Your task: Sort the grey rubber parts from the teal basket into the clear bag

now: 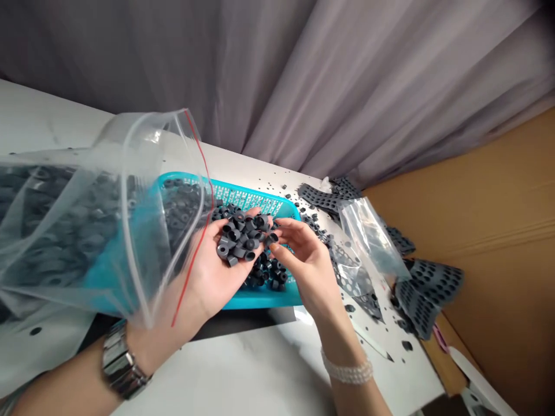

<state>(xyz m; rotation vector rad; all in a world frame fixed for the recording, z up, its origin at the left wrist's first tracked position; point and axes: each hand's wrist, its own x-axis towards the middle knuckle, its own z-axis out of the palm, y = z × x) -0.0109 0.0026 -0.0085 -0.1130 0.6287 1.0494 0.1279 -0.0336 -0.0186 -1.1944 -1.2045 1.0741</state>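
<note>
My left hand (pixel 212 280) is turned palm up and cups a heap of small black rubber caps (pixel 243 234), short and hollow. My right hand (pixel 310 263) is beside it, its thumb and fingertips closed round one black cap (pixel 271 238) at the heap's right edge. Both hands are above a turquoise plastic basket (pixel 260 300) that has more of these caps in it. A clear zip bag (pixel 147 156) with a red line along its mouth gapes on the left. Many similar black pieces (pixel 39 231) show through its plastic, and its mouth edge lies across my left wrist area.
Perforated black rubber sheets (pixel 429 292) lie on the right against a cardboard wall (pixel 498 231). A flat clear bag (pixel 370 234), a pencil-like stick (pixel 373 341) and scattered black scraps (pixel 406 345) are on the white table (pixel 269 370). A grey curtain (pixel 260 69) hangs behind.
</note>
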